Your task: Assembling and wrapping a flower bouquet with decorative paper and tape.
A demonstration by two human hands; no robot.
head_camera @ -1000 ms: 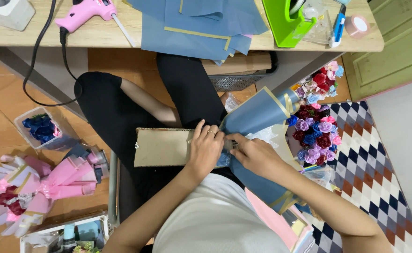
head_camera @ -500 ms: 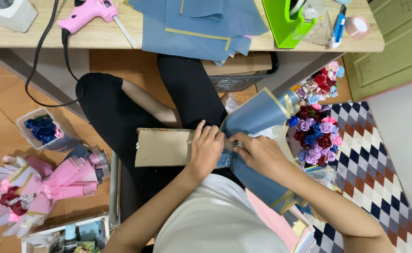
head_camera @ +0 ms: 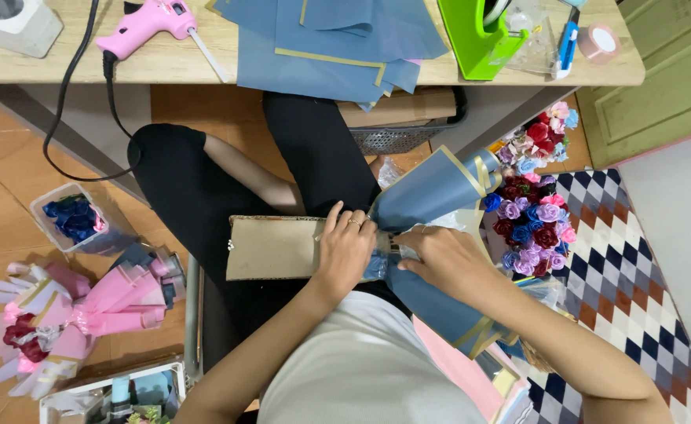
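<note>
Both hands are pinching the neck of the blue bouquet lying across the lap: left hand closed around the gathered wrap, right hand curled on it from the other side. Loosen either grip and I'd say the wrap springs open. Cardboard just left of the bouquet could slide off. 1 glue gun sits well beyond.

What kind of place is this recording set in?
Probably a home craft corner for making flower bouquets: a pink glue gun and blue wrapping sheets on a wooden desk, a finished pink bouquet on the floor.
</note>
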